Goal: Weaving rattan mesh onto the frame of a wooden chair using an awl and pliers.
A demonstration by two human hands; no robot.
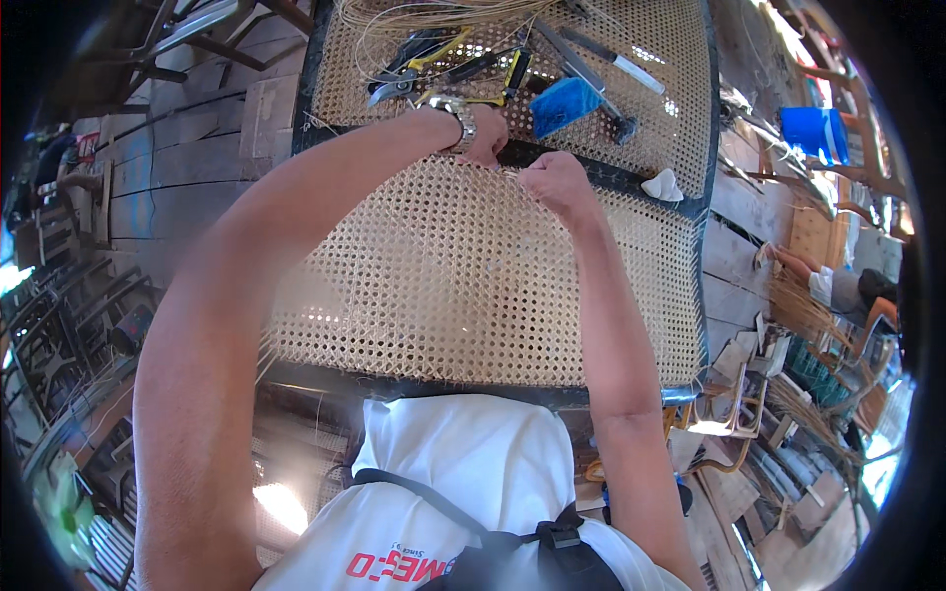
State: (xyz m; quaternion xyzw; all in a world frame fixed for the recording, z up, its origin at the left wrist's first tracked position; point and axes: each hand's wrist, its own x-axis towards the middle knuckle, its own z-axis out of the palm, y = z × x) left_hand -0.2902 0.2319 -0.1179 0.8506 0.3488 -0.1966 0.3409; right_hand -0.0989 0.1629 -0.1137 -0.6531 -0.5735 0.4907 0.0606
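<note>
A sheet of woven cane webbing [443,286] covers the near section of a black frame [631,180]. My left hand [485,138], a metal watch on its wrist, rests at the far edge of this sheet by the crossbar. Its fingers are bent down and close together, their tips partly hidden. Just to the right, my right hand [560,183] is closed in a pinch at the same edge. Whatever sits between the fingers of either hand is too small or hidden to name.
Beyond the crossbar lie pliers [394,87], a yellow-and-black cutter [516,71], a blue block [566,106], a white-handled knife [639,74] and loose cane strands [434,18]. A crumpled white piece [662,185] sits on the crossbar. A blue bucket [816,136] and another person [838,288] are at right.
</note>
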